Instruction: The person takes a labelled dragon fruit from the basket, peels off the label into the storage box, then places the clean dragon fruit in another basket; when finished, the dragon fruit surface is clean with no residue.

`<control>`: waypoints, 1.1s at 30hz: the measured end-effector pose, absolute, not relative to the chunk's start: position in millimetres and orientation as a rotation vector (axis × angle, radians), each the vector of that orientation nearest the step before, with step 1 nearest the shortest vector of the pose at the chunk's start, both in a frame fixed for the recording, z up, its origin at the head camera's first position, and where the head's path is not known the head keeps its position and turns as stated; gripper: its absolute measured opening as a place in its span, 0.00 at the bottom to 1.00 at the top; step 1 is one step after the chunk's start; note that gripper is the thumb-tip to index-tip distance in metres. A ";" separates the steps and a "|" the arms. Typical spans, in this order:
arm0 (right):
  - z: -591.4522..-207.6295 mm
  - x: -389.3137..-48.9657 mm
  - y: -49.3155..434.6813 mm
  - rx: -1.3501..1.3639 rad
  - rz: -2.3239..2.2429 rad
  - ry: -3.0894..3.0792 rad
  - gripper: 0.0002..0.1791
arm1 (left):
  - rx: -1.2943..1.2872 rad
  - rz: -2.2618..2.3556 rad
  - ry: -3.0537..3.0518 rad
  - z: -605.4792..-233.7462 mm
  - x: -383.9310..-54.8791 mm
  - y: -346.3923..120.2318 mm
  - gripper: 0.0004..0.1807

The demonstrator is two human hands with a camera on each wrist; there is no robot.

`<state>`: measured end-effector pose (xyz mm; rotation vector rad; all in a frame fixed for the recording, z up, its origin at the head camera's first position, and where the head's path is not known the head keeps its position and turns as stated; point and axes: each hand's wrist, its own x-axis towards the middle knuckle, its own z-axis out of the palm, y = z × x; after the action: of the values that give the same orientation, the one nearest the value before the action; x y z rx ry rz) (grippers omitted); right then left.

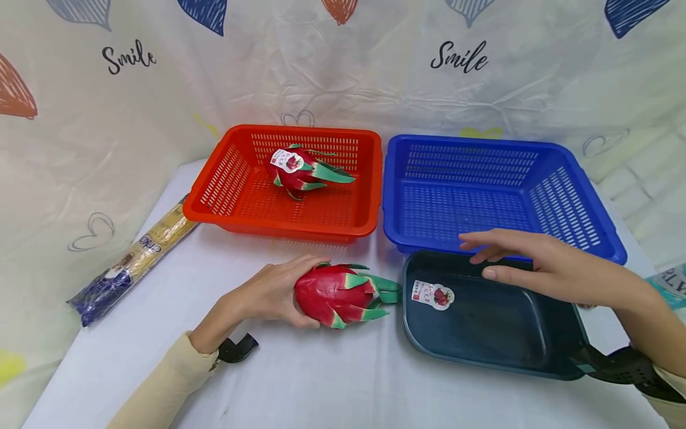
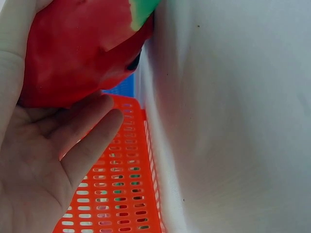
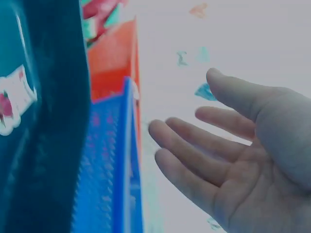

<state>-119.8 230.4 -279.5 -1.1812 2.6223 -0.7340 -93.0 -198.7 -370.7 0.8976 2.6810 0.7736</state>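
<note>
On the white table, a red dragon fruit with green-tipped scales lies on its side. My left hand grips its rounded end, thumb in front and fingers behind; its leafy end points at the dark tray. In the left wrist view the fruit fills the space above the palm. My right hand hovers over the dark teal tray, fingers apart and holding nothing. A white dragon fruit sticker lies inside the tray at its left. Another dragon fruit, bearing a similar sticker, sits in the red basket.
A blue basket stands behind the tray, right of the red one. Along the left table edge lies a pack of noodle-like sticks. A teal-labelled item shows partly at the far right. A printed cloth hangs behind.
</note>
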 end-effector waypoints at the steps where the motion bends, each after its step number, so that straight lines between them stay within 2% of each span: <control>1: -277.7 -119.7 234.6 -1.174 -0.731 2.673 0.34 | 0.897 0.772 2.680 -370.3 -93.1 -198.3 0.55; 5: -277.2 -120.0 248.1 -1.076 -0.727 2.859 0.39 | 0.893 0.764 2.680 -369.5 -93.1 -198.1 0.55; 18: -289.0 -129.0 268.7 -0.857 -0.847 2.990 0.44 | 0.884 0.774 2.671 -370.1 -93.7 -198.2 0.55; 28: -292.6 -148.8 307.9 -0.297 -0.891 3.099 0.42 | 0.895 0.780 2.670 -370.4 -94.2 -197.7 0.56; 33: -296.8 -151.2 318.2 -0.140 -0.917 3.108 0.43 | 0.901 0.782 2.674 -370.7 -93.7 -197.8 0.56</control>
<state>-151.2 318.2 -296.8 -0.1404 3.1084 -0.9165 -93.7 -197.8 -370.7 0.9010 2.6743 0.7824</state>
